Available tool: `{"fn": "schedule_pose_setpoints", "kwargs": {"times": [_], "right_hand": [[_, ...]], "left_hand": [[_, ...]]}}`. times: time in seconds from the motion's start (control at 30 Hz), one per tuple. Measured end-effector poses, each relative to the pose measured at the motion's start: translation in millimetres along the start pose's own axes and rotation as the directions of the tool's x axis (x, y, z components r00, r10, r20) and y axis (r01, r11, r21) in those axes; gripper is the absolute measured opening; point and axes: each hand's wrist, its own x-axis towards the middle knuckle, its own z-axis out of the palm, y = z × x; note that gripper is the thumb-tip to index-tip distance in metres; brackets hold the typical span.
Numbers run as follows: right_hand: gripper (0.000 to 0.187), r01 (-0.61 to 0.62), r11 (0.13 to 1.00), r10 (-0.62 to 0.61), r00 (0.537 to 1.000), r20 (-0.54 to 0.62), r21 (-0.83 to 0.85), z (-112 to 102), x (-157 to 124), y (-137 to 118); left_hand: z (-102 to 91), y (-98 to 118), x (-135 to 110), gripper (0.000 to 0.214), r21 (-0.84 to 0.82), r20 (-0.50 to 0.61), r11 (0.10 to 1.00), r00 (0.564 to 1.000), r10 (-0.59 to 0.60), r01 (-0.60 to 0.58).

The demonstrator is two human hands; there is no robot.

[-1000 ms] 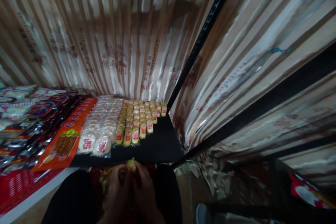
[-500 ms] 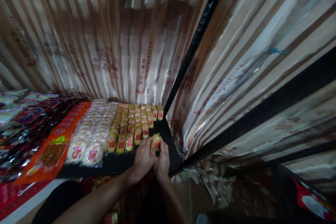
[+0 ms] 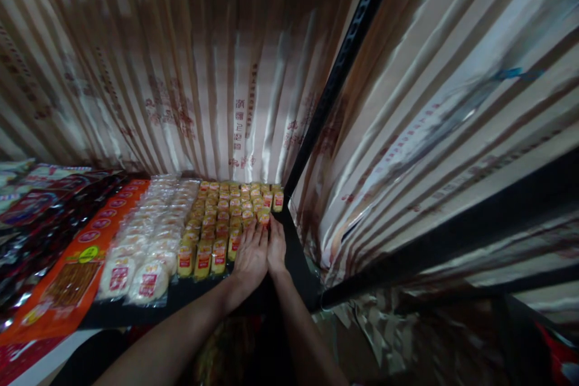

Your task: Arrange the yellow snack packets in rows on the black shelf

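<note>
Head view: left hand (image 3: 249, 255) and right hand (image 3: 276, 247) lie side by side, fingers straight at a yellow packet (image 3: 263, 215) on the black shelf (image 3: 299, 262), whether pinching unclear; close-packed neighbouring packets (image 3: 203, 259) likely brace it.

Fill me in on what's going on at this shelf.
A person leans both hands, left and right, side by side over the black shelf. Their fingers are at one of the yellow packs near the right edge of the rows; whether they grip it is unclear. Left of these lie white packs, then an orange bag.
</note>
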Motion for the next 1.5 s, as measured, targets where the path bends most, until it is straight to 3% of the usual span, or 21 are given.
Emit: {"fn": "schedule_pose_setpoints", "kwargs": {"times": [0.33,0.6,0.83,1.03,1.23,1.4,1.5], "right_hand": [[0.044,-0.090,0.995,0.090,0.996,-0.001,0.051,6.3,-2.8,4.2],[0.037,-0.093,0.991,0.097,0.994,0.044,-0.093,7.8,-6.7,5.7],[0.039,-0.071,0.995,0.071,0.997,-0.002,-0.073,6.1,-10.3,9.1],[0.039,-0.062,0.997,0.060,0.996,-0.061,-0.040,-11.1,-34.4,-11.1],[0.033,-0.072,0.989,0.079,0.996,-0.050,0.130,-22.5,-96.7,-52.8],[0.027,-0.067,0.952,0.030,0.992,0.126,0.299,-16.4,-169.1,-79.9],[0.027,-0.078,0.941,-0.040,0.940,0.340,0.328,-2.6,-205.6,-90.0]], "left_hand": [[14.7,-13.1,0.0,0.045,0.058,-0.005,0.997,0.999,0.052,-0.052],[20.7,-17.0,2.4,0.046,0.090,0.016,0.992,0.997,0.082,-0.083],[11.3,-15.2,-9.0,0.045,0.045,0.007,0.987,0.988,0.155,-0.155],[-8.5,-6.3,-55.4,0.050,-0.101,-0.050,0.966,0.971,0.235,-0.239],[-26.5,-1.0,-120.7,0.042,-0.278,-0.114,0.934,0.973,0.200,-0.224],[-45.8,-13.5,-192.9,0.036,-0.329,-0.083,0.931,0.987,0.137,-0.157],[-52.6,-28.6,-229.7,0.032,-0.372,-0.076,0.927,0.997,0.018,-0.045]]}}
